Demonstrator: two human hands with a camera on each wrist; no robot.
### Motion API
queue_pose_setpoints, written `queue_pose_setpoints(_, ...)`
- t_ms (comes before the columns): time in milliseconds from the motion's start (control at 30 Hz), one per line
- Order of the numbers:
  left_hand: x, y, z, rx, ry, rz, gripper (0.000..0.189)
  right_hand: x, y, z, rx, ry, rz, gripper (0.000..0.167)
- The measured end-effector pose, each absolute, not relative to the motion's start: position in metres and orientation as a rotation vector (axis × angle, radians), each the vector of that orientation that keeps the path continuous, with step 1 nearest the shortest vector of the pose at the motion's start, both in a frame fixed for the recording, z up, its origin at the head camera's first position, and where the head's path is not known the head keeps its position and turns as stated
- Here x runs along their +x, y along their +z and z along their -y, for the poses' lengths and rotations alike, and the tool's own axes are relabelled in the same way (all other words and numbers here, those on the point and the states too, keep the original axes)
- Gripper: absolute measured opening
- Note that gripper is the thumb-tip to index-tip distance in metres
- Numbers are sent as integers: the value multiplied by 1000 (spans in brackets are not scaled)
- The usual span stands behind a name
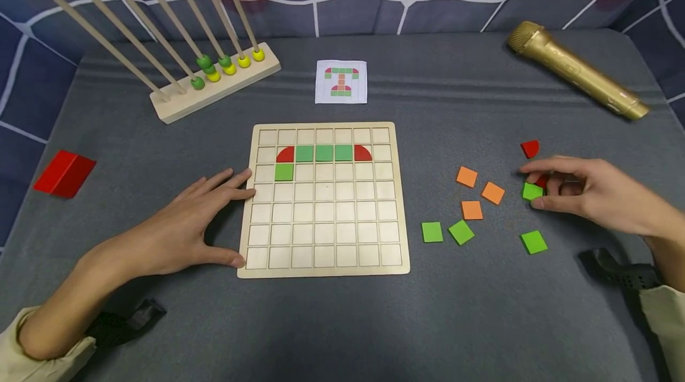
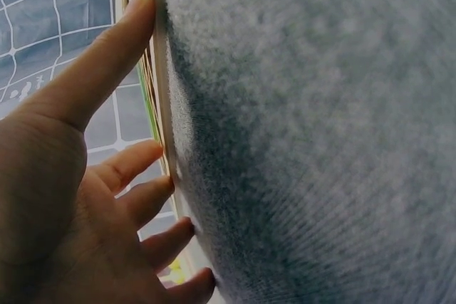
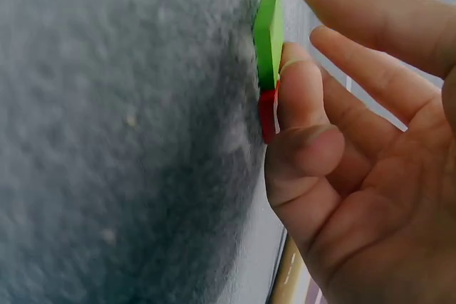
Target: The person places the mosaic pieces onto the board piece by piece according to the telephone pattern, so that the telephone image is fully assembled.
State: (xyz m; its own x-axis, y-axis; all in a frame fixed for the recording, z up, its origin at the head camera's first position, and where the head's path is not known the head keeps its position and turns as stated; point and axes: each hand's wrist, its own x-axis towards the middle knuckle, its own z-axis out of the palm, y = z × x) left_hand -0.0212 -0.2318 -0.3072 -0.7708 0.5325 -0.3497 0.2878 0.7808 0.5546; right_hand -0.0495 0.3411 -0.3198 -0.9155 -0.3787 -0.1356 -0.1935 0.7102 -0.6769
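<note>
A pale wooden grid board (image 1: 323, 272) lies at the middle. Its second row bears three green squares (image 1: 324, 153) between two red quarter-rounds (image 1: 285, 155). Under the left quarter-round sits one more green square (image 1: 284, 172). The left hand (image 1: 192, 227) has its fingers spread, with fingertips and thumb at the board's left edge. The right hand (image 1: 580, 188) hovers low over a green tile (image 1: 531, 191) and a red tile (image 1: 542, 181) partly hidden by the fingers. In the right wrist view, bent fingers (image 3: 301, 94) come right up to both tiles; the thumb (image 3: 370, 8) stays apart.
Loose orange squares (image 1: 471, 210) and green squares (image 1: 432, 232) lie between board and right hand; a red quarter-round (image 1: 530, 149) lies beyond it. Farther back are a pattern card (image 1: 341, 97), a bead-peg stand (image 1: 214, 89) and a gold microphone (image 1: 583, 74). A red block (image 1: 65, 174) sits left.
</note>
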Motion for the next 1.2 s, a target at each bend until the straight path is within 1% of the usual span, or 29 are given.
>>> queue_pose_setpoints(167,-21,-309,233,628,678,-2481,101,-46,-318,-336,-522,-992,-2665,52)
queue_pose_setpoints(367,-21,-309,232,628,675,-2482,101,-42,-319,-336,-547,-766,-2804,54)
queue_pose_setpoints(467,-21,-308,231,630,668,-2476,101,-42,-321,-340,-539,-671,-2855,48)
queue_pose_setpoints(633,-21,-309,231,625,655,-2476,102,-43,-325,-340,-525,-609,-2888,33)
queue_pose_setpoints(867,-21,-308,230,627,637,-2485,103,-46,-325,-336,-581,-560,-2937,27)
queue_pose_setpoints(967,-21,-308,231,623,650,-2484,102,-46,-323,-332,-587,-547,-2959,27)
queue_pose_setpoints(1067,-21,-308,232,621,658,-2482,101,-48,-320,-325,-597,-632,-2965,30)
queue_pose_setpoints(1200,-20,-308,233,623,661,-2480,101,-55,-313,-308,-698,-771,-2950,35)
